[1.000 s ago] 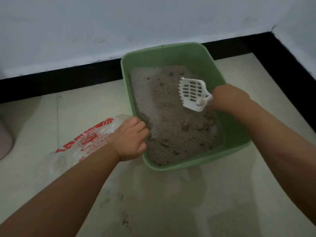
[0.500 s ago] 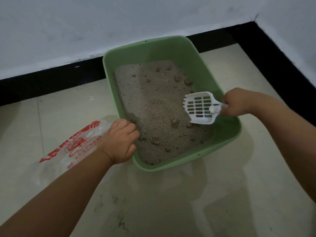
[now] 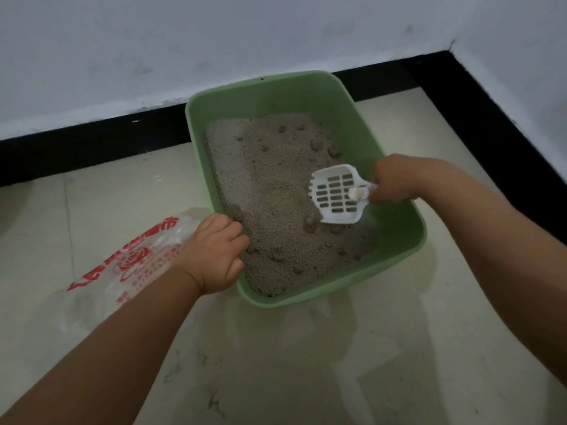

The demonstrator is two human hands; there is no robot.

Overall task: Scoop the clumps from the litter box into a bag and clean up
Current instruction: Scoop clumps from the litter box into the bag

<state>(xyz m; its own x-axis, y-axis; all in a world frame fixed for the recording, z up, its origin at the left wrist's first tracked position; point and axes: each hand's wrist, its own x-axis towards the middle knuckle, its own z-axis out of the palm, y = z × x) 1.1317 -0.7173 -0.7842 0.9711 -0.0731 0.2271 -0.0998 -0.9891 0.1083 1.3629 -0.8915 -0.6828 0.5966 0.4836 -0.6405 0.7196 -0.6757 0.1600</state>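
Tiled floor (image 3: 306, 363), scuffed, nearest. Left hand (image 3: 214, 256): grip curled over the near-left rim of the green litter box (image 3: 395, 259); clear bag (image 3: 129, 265) with red print beside it on the floor. Right hand (image 3: 395, 182): grip closed round the handle of a white slotted scoop (image 3: 336, 194), held over the grey litter (image 3: 260, 185). Clumps (image 3: 316, 145) towards the far end. Black skirting (image 3: 92, 142), white wall (image 3: 184, 41) behind.

Colours around my fingers.
A pale green litter box (image 3: 395, 237) with grey-brown litter (image 3: 264, 185); by my right fingers a white slotted scoop (image 3: 336, 194); under my left fingers a clear bag (image 3: 138, 259) printed red.
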